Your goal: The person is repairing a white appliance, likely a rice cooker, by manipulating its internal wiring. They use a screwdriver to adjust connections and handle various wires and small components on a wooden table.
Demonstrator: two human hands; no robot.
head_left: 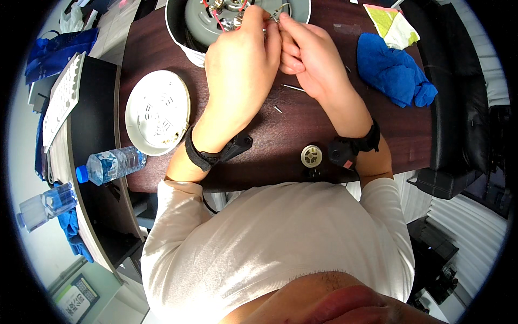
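An upturned round white appliance with a grey metal underside, red wires and small fittings stands at the far edge of the dark wooden table. My left hand reaches over it, fingers pinched at a small metal part by the wires. My right hand meets it there, fingertips closed on the same small metal part. What exactly is pinched is hidden by the fingers. Both wrists wear black straps.
A round white base cover lies left of my arm. A small round vented part sits near the table's front edge. Loose screws lie between my arms. A blue cloth is at right, water bottles at left.
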